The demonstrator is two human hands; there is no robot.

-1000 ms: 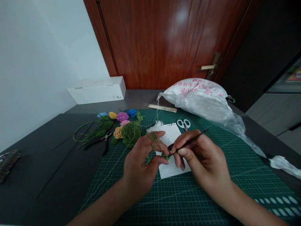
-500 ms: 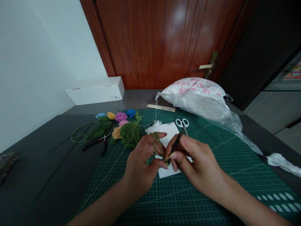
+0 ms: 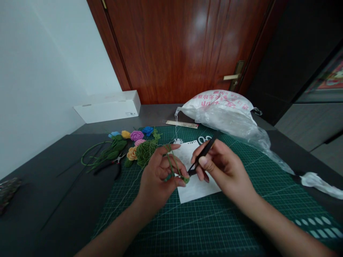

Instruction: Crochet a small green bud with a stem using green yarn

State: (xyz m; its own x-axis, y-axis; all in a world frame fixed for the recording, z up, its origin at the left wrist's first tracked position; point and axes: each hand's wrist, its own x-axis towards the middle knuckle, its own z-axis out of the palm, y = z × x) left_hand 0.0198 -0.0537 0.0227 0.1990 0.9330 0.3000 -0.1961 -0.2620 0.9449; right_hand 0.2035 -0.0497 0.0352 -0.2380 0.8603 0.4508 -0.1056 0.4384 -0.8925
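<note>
Green yarn point(image 3: 170, 160) is looped over and held by the left hand point(image 3: 157, 175), a crochet hook point(image 3: 203, 152) is pinched by the right hand point(image 3: 223, 166), and a stitch could be dropped if tension is slackened.

The right hand point(image 3: 222, 164) has moved up and away from the left hand point(image 3: 158, 175), opening a gap between them. The black-handled crochet hook point(image 3: 203, 155) now slants down-left, its tip at the small green crocheted piece point(image 3: 185, 180). The green yarn point(image 3: 171, 160) stretches longer, and only the scissors' point(image 3: 204, 139) handle tops show behind the hook.
</note>
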